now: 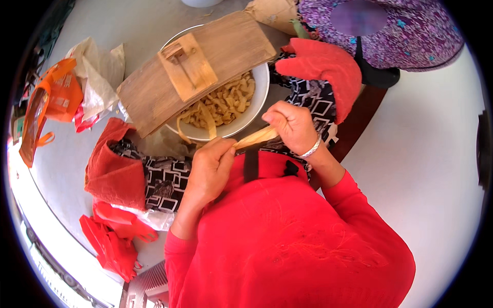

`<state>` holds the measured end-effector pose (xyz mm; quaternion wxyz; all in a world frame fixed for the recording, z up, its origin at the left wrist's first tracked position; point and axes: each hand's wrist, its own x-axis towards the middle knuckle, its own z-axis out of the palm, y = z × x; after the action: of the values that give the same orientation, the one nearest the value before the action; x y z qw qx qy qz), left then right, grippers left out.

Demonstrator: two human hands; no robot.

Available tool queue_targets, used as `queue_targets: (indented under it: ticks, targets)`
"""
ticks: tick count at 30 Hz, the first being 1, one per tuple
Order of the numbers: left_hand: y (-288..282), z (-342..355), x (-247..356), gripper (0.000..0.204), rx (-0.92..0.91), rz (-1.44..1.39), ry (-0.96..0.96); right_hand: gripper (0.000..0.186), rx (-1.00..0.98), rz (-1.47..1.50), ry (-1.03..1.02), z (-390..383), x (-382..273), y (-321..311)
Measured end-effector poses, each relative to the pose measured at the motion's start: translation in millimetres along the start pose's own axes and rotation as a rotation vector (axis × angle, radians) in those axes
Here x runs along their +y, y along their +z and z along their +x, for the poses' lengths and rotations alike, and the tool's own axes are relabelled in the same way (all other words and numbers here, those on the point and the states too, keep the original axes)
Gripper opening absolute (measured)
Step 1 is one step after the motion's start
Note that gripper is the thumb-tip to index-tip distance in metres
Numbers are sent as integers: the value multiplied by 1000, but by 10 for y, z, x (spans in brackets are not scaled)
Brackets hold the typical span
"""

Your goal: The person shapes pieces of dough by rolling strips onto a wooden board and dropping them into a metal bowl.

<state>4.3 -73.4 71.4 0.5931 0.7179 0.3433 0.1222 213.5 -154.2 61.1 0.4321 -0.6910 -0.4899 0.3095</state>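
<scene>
A flat, pale yellow strip (259,137) is stretched between my two hands, just above my lap. My left hand (209,168) is closed round its left end, and my right hand (295,127) pinches the other end with the thumb on top. Beyond them stands a wide white basin (262,92) holding many yellowish curled strips (226,105); a few long ones hang over its near rim. Across the basin lies a long wooden board (233,43), with a small wooden block (190,66) fixed on it that carries a handle-like piece. What the strip is made of I cannot tell.
Red towels (115,167) cover my knees. To the left lie an orange bag (59,95), a whitish sack (100,72) and a red plastic bag (110,241). Another person in purple patterned clothing (411,31) is at the upper right. A brown paper-like bag (272,13) sits behind the board.
</scene>
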Motion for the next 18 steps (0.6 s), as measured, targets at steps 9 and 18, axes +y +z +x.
queue_targets:
  ticks: [9,18]
  targets:
    - [-261,482,-260,32,249,15,0,20,-825,692,401,-54,-349,422]
    - [80,415,-242,29,35,-800,-139,22,-31,334,-74,459,27,756]
